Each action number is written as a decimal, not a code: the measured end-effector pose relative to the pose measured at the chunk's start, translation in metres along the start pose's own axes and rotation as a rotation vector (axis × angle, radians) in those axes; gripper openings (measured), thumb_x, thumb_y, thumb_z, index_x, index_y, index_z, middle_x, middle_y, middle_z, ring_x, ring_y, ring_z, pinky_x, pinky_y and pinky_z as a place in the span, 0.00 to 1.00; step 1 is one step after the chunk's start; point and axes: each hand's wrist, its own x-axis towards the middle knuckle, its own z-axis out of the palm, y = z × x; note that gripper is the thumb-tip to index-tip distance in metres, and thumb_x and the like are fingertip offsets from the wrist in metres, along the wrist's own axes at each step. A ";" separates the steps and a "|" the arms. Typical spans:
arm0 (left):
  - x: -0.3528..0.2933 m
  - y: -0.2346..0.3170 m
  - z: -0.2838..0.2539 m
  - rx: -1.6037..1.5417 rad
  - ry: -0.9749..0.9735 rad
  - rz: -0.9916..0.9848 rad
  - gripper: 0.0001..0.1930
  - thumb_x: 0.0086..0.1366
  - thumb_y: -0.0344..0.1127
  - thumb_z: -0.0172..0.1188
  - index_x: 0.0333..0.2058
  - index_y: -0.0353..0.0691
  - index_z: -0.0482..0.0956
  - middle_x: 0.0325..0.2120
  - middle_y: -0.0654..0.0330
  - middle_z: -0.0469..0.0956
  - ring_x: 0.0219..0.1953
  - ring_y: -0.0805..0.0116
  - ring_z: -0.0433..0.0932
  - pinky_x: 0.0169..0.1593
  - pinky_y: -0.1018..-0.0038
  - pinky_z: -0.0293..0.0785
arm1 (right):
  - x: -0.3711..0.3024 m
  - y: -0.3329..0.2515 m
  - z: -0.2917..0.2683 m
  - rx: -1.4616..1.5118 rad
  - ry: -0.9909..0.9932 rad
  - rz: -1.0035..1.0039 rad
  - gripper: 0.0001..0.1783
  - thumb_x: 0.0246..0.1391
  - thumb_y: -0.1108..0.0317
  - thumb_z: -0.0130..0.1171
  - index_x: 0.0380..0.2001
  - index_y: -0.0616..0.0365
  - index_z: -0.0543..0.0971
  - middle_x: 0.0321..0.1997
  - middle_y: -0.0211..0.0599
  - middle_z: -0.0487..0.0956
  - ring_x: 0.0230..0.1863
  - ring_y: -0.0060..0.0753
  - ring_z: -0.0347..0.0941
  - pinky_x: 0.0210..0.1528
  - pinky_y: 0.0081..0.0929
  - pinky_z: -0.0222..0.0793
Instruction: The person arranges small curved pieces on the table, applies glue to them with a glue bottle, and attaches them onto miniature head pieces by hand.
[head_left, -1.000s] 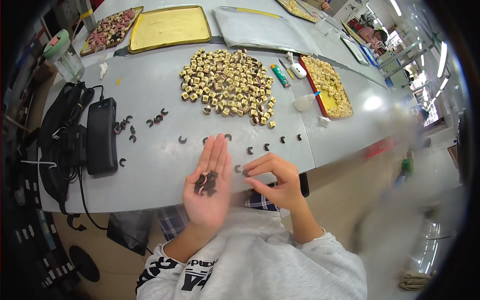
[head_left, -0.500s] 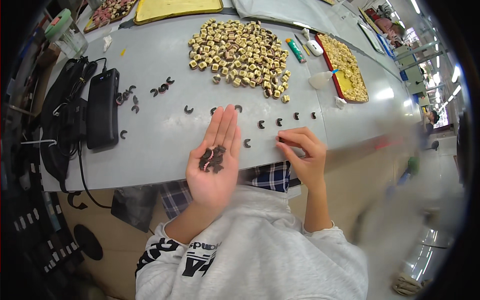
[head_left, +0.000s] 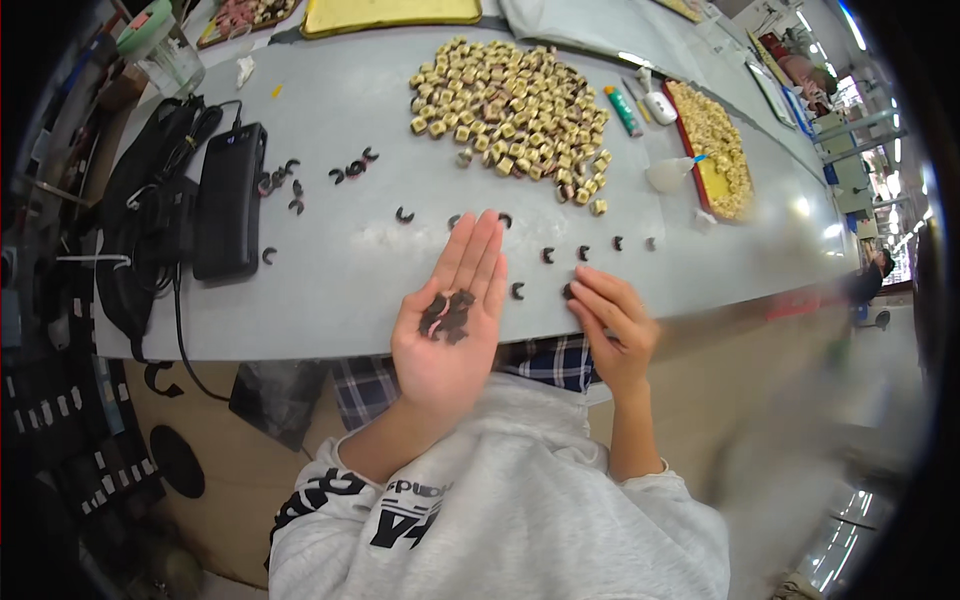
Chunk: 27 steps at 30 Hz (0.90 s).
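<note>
My left hand (head_left: 450, 345) lies palm up with its fingers stretched out. On its palm rests a small heap of dark C-shaped pieces (head_left: 455, 322), some with pink along the edge. To the right, my right hand (head_left: 618, 330) pinches one dark C-shaped piece (head_left: 569, 292) between thumb and fingertips, at the tabletop. Around the fingertips, several like pieces are spaced out on the grey table, the nearest being a C-shaped piece (head_left: 517, 291) between the two hands. Another C-shaped piece (head_left: 584, 253) sits just beyond my right fingertips. My left fingers partly hide others.
A large pile of small yellow-and-brown cubes (head_left: 510, 110) covers the table's far middle. At right stand a red-rimmed tray (head_left: 690, 150), a white squeeze bottle (head_left: 668, 175) and a green tube (head_left: 622, 110). A black power bank (head_left: 228, 205) with cables lies left, near more C-shaped pieces (head_left: 355, 168).
The whole view has shifted, so the table appears farther right. My right hand has brought its piece down to the table, a little closer to the neighbouring piece. My left hand stays palm up.
</note>
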 end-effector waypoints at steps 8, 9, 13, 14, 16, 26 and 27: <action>-0.007 0.000 0.000 0.079 0.040 0.023 0.31 0.62 0.35 0.36 0.63 0.29 0.48 0.66 0.49 0.46 0.69 0.63 0.43 0.70 0.69 0.40 | -0.002 -0.008 -0.003 0.014 -0.044 0.012 0.11 0.38 0.84 0.63 0.30 0.63 0.81 0.37 0.39 0.81 0.40 0.38 0.76 0.42 0.29 0.72; -0.007 0.000 0.000 0.080 0.037 0.025 0.31 0.62 0.35 0.36 0.63 0.29 0.48 0.66 0.49 0.46 0.69 0.63 0.43 0.70 0.69 0.40 | -0.001 -0.011 -0.004 0.033 -0.032 0.056 0.12 0.38 0.84 0.63 0.30 0.62 0.81 0.37 0.39 0.81 0.39 0.38 0.76 0.41 0.28 0.72; -0.006 0.000 -0.002 0.028 0.022 0.009 0.30 0.63 0.34 0.36 0.63 0.28 0.48 0.66 0.49 0.46 0.69 0.63 0.43 0.70 0.68 0.39 | 0.013 -0.026 -0.004 0.073 0.011 -0.007 0.12 0.38 0.83 0.64 0.31 0.62 0.81 0.37 0.38 0.81 0.35 0.38 0.75 0.39 0.27 0.70; -0.006 0.000 -0.003 -0.004 0.000 -0.007 0.29 0.63 0.33 0.37 0.63 0.29 0.49 0.66 0.50 0.46 0.69 0.63 0.43 0.71 0.68 0.38 | 0.020 -0.030 -0.003 0.086 -0.002 -0.002 0.12 0.38 0.83 0.64 0.31 0.62 0.81 0.37 0.38 0.81 0.35 0.38 0.75 0.39 0.27 0.70; -0.003 -0.001 -0.003 0.005 0.001 -0.012 0.29 0.63 0.33 0.37 0.63 0.29 0.49 0.66 0.50 0.46 0.69 0.63 0.43 0.70 0.68 0.38 | 0.032 -0.040 0.001 0.102 -0.044 -0.128 0.15 0.37 0.80 0.65 0.35 0.60 0.81 0.39 0.37 0.80 0.37 0.38 0.74 0.41 0.28 0.68; -0.002 -0.002 -0.001 0.248 -0.053 -0.052 0.31 0.64 0.40 0.32 0.65 0.34 0.47 0.67 0.53 0.45 0.69 0.63 0.40 0.69 0.68 0.37 | 0.048 -0.055 0.024 0.150 -0.222 -0.178 0.15 0.34 0.75 0.67 0.32 0.55 0.80 0.42 0.36 0.76 0.39 0.40 0.71 0.42 0.32 0.65; -0.002 -0.002 0.000 0.279 -0.022 -0.042 0.31 0.64 0.40 0.33 0.65 0.33 0.47 0.67 0.52 0.45 0.69 0.62 0.40 0.69 0.68 0.37 | 0.047 -0.053 0.025 0.176 -0.222 -0.171 0.15 0.35 0.76 0.67 0.32 0.56 0.80 0.41 0.36 0.76 0.39 0.40 0.71 0.42 0.32 0.65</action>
